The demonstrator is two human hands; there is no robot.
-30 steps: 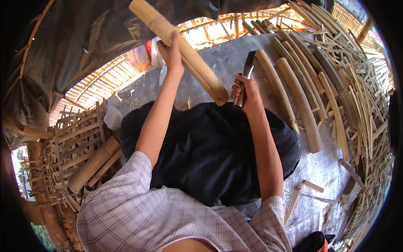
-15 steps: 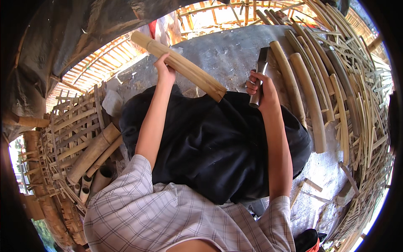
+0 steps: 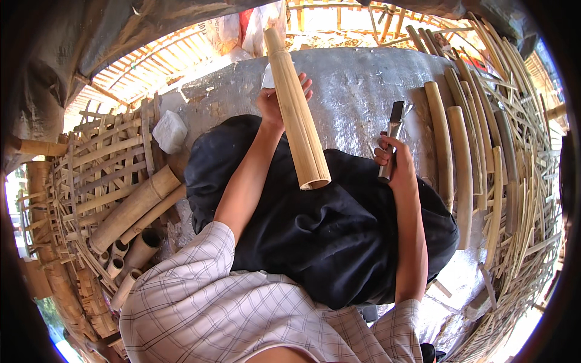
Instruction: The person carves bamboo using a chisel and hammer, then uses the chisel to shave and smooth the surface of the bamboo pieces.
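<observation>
Closest to you, at 6 o'clock, is your pale checked shirt (image 3: 242, 308), and beyond it a black cloth (image 3: 339, 242) spreads over your lap. At 12 o'clock, above the cloth, is the bamboo piece (image 3: 295, 115), its near end toward you and its far end leaning slightly toward 11. Your left hand (image 3: 283, 103) grips it from behind, fingertips showing past its right edge. Between 2 and 3 o'clock, your right hand (image 3: 396, 156) is closed around a metal tool (image 3: 393, 130), whose dark flat blade points away from you, well apart from the bamboo.

At 8 to 9 o'clock lie thick bamboo tubes (image 3: 136, 209), some with open ends facing you, against a woven lattice (image 3: 106, 196). Near 10 sits a whitish block (image 3: 170, 132). At 2 to 3 o'clock, bamboo lengths (image 3: 440, 145) lie side by side, and outside them a heap of thin strips (image 3: 532, 230) curves along the rim at 3.

Past your hands, a shiny grey ground sheet (image 3: 357, 78) spreads at 12. Farther off are plastic bags (image 3: 260, 30) just short of 12 and a bright slatted screen (image 3: 151, 60) near 11.
</observation>
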